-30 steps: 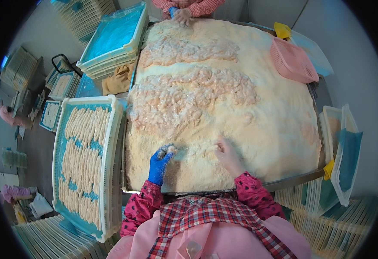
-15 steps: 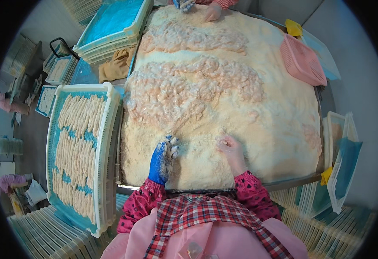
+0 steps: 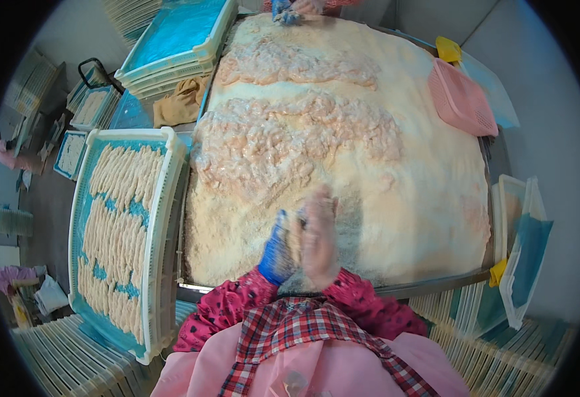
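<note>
Low over the near part of a flour-covered table, my two hands come together, both smeared by motion. My left hand [image 3: 278,255], in a blue glove, is closed against a pale, flour-coated strip of meat [image 3: 295,241]. Pressing it from the other side is my right hand [image 3: 319,238], in a clear glove, its fingers pointing away from me. The hands hide most of the strip. Beyond them, a wide heap of wet pink raw meat pieces [image 3: 263,142] lies on the cream flour [image 3: 429,218]. A second meat row [image 3: 296,63] lies farther off.
At left stands a white crate [image 3: 174,198] with rows of coated strips [image 3: 114,238] on blue lining. Stacked crates [image 3: 171,66] and a brown cloth [image 3: 181,100] sit behind it. A pink basket [image 3: 462,99] rests far right. Across the table are a co-worker's gloved hands [image 3: 290,12].
My right hand has moved left from the flour to meet my left hand, which has shifted slightly right. The co-worker's hands have drawn together.
</note>
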`<state>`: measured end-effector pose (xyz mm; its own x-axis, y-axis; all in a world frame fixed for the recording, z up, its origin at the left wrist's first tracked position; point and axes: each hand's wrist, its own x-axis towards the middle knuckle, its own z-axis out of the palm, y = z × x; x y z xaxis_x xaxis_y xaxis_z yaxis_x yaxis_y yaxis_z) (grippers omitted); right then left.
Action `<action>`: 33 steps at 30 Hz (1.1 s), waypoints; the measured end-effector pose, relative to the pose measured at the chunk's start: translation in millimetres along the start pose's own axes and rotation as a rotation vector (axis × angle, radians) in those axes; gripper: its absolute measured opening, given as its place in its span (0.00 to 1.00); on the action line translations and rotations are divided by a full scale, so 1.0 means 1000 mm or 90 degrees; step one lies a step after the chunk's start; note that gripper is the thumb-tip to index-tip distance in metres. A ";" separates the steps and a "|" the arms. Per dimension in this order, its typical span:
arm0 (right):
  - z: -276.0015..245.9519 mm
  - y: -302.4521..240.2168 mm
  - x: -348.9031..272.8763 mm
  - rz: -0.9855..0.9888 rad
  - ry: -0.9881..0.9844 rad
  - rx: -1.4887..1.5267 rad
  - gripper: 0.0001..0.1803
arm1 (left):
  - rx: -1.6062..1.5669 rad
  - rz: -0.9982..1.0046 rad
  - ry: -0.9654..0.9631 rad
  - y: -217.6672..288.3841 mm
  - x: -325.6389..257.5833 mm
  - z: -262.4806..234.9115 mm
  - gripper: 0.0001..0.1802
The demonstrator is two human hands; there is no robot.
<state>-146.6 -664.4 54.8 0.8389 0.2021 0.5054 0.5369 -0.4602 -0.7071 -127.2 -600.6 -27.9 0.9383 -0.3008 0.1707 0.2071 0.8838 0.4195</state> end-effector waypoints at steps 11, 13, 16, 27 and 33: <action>-0.002 -0.018 0.005 -0.107 -0.183 -0.049 0.26 | -0.027 0.310 0.048 0.008 0.008 0.083 0.28; 0.002 0.004 0.011 -0.027 -0.070 -0.166 0.26 | -0.100 0.497 -0.125 -0.005 0.010 0.064 0.28; 0.003 0.018 0.017 0.023 -0.038 -0.139 0.29 | -0.347 0.327 -0.117 -0.017 0.010 0.035 0.29; 0.015 0.050 -0.033 0.178 -0.266 -0.211 0.08 | 0.107 -0.195 0.489 0.086 -0.007 0.003 0.20; -0.038 0.092 -0.053 0.404 0.070 0.046 0.07 | 0.367 -0.191 0.508 0.113 -0.018 -0.006 0.17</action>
<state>-145.3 -750.2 -18.2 0.9832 -0.1810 0.0238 -0.0518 -0.4012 -0.9145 -119.0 -493.2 11.2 0.8242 0.0301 -0.5655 0.4965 0.4418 0.7472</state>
